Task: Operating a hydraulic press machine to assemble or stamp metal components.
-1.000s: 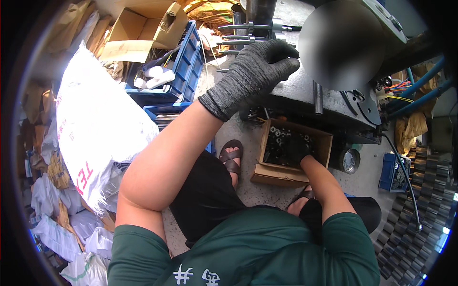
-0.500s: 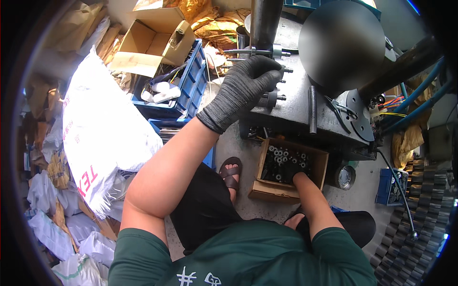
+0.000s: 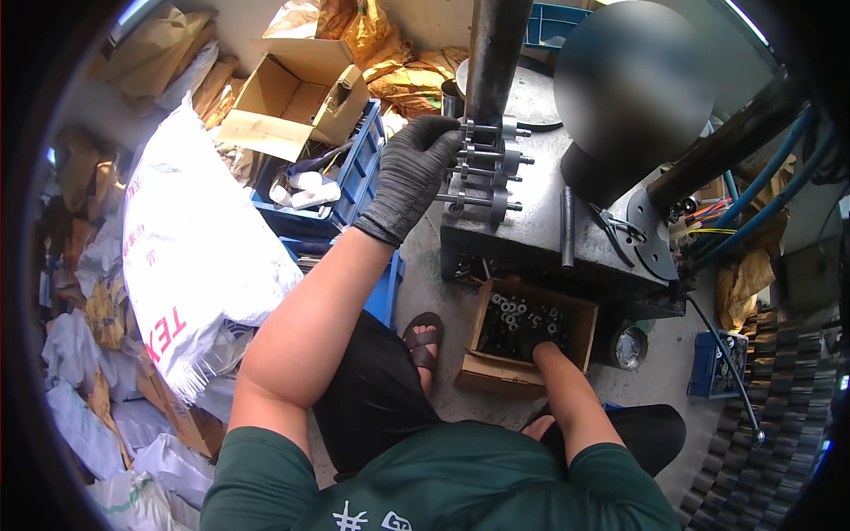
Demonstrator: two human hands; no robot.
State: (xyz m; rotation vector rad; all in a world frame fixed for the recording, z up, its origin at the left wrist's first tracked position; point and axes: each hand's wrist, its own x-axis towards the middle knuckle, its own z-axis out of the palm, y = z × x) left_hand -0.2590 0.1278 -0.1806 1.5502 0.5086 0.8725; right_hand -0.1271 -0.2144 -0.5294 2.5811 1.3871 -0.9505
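Observation:
My left hand (image 3: 414,168), in a dark grey knit glove, is closed with its thumb and fingertips together at the left end of a row of metal rods. What they grip, if anything, is hidden. The rods pass through round dark collars (image 3: 500,203) at the left edge of a black machine table (image 3: 531,212). Lower down, my right hand (image 3: 529,340), also dark-gloved, reaches into an open cardboard box (image 3: 580,332). Small black parts with pale metal rings (image 3: 509,310) lie around it. The fingers of that hand cannot be made out among the dark parts.
Over the table's left side rises a thick steel column (image 3: 491,62). A short dark bar (image 3: 567,226) lies on the table. Blue crates (image 3: 363,168) and a white sack (image 3: 195,230) stand at left. Right of the box is a metal can (image 3: 630,347), then a blue bin (image 3: 704,363).
My left hand has drawn back leftward from the collars to the rods' left ends, uncovering them. My right hand stays in the box. The whole view has shifted slightly.

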